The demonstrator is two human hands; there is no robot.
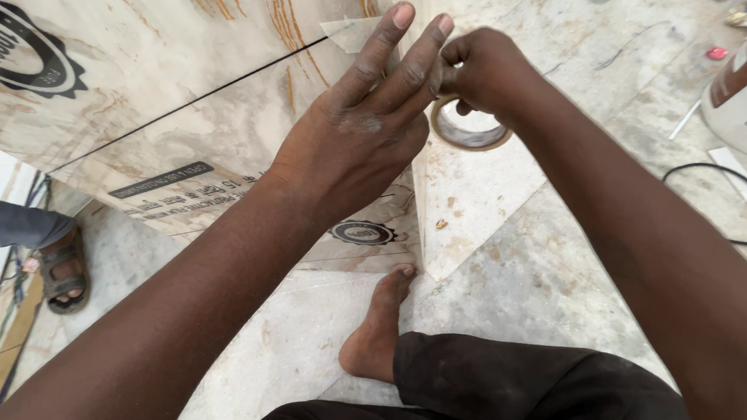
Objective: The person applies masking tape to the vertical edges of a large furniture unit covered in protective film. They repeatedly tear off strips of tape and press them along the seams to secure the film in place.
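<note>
Crouching on dusty stone floor (522, 296), pressing spread left hand (359, 140) flat against plywood panel (203, 81), pinching tape roll (471, 129) in closed right hand (487, 72), likely needing tape drawn across the corner.

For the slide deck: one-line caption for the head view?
Left hand pressed on plywood box corner, right hand holding tape roll.

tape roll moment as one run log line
left hand: flat on plywood panel | right hand: grips tape roll at panel corner

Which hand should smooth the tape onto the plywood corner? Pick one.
Probably left: the left hand lies flat on the plywood panel at the corner, fingers free, while the right hand grips the tape roll.
</note>
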